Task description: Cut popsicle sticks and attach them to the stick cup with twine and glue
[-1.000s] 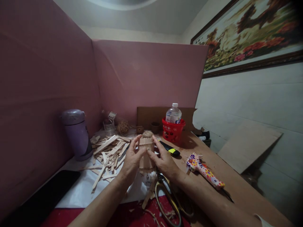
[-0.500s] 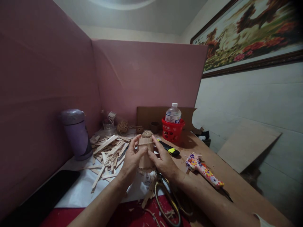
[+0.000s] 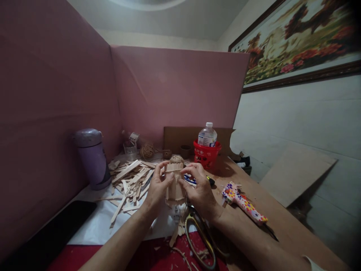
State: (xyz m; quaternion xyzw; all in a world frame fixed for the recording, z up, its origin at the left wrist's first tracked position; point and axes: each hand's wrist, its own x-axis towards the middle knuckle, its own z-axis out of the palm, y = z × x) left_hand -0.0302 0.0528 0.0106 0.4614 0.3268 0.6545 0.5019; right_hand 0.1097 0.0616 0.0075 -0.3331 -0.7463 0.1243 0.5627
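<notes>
The left hand point(image 3: 158, 186) grips the wooden-stick cylinder point(image 3: 175, 188) along its left side, thumb on the near face. The right hand point(image 3: 200, 190) holds the right edge between thumb and bent fingers. The cylinder is upright between the hands, over the white paper point(image 3: 90, 229); whether its base touches the paper cannot be determined. Coiled twine point(image 3: 176, 159) shows at its top. The loose wooden sticks point(image 3: 131, 182) lie left of the left hand. The scissors point(image 3: 189, 241) lie below the right hand. The flower-patterned tool point(image 3: 246, 206) rests on the bench point(image 3: 234, 171), right of the right hand.
</notes>
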